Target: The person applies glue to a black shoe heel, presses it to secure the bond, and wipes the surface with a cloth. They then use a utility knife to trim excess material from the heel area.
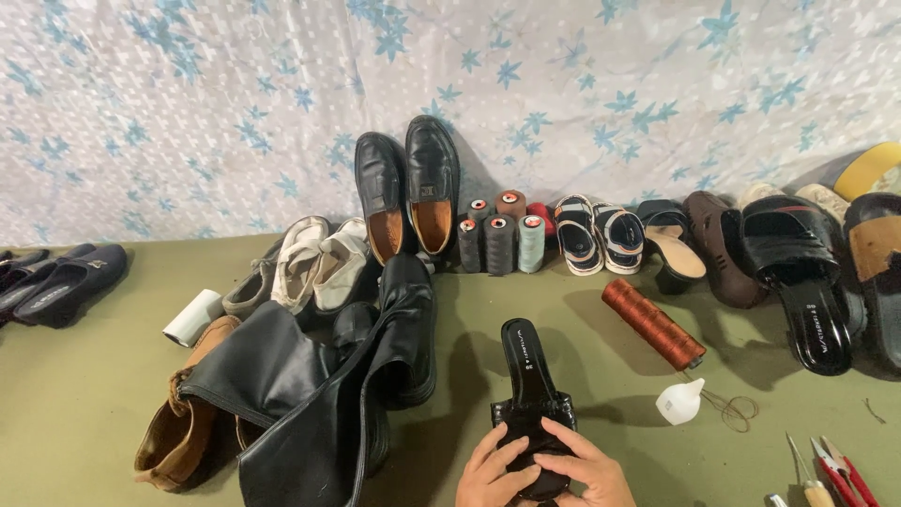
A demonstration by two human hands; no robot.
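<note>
Both hands clasp the toe end of a black slide sandal (530, 385) lying on the green tabletop (94, 376): the left hand (490, 474) grasps its left edge, the right hand (582, 469) its strap, heel pointing away. Just left lie black boots (319, 394); a brown thread spool (652, 324) sits to the right.

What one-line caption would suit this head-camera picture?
Both hands, left hand and right hand, grip a black sandal amid shoes, boots and thread spools.

Glossy black leather sandal (531, 390) on matt green cloth floor covering (84, 376), beside shiny copper thread spool (652, 323).
</note>
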